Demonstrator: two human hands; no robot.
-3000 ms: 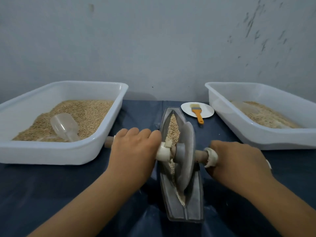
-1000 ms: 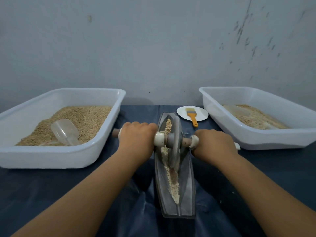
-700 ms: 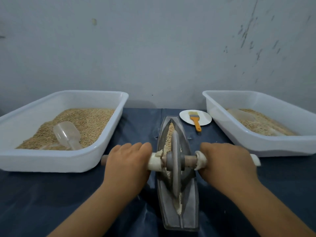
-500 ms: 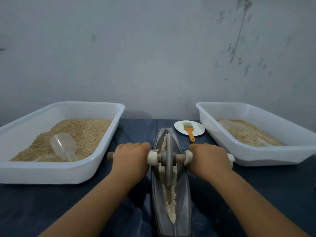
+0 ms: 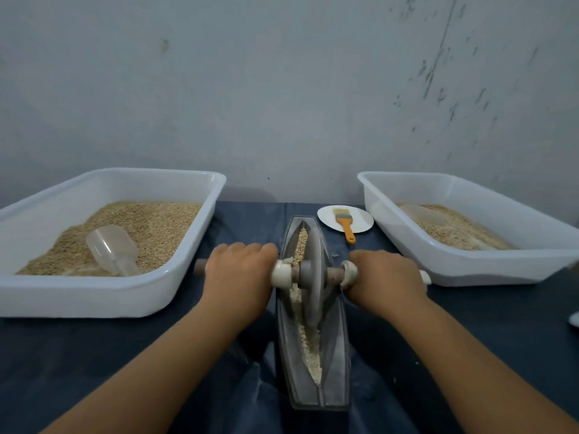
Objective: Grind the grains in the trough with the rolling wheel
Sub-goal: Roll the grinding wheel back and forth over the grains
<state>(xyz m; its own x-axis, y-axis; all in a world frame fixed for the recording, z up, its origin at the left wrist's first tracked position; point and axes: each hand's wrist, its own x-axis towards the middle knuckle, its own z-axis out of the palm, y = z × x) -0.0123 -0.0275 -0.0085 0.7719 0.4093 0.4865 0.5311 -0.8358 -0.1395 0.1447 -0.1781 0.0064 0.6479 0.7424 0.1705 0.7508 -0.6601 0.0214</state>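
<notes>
A grey boat-shaped trough (image 5: 340, 364) lies lengthwise on the dark cloth in front of me. Pale grains (image 5: 310, 349) fill its groove, whole at the far end and crushed at the near end. The grey rolling wheel (image 5: 315, 277) stands upright in the groove, in the trough's far half. A wooden axle with white collars passes through it. My left hand (image 5: 239, 275) grips the axle's left handle, my right hand (image 5: 383, 277) grips the right handle, both with fingers curled over the top.
A white tub (image 5: 103, 296) of grain with a clear scoop (image 5: 111, 249) sits at the left. Another white tub (image 5: 488, 264) of paler grain stands at the right. Behind the trough, a small white plate (image 5: 329, 214) carries an orange-handled brush (image 5: 346, 225). A wall is close behind.
The wheel has rolled back and forth along the trough with both hands on the axle. Over the last half second it has hardly shifted, staying in the far half.
</notes>
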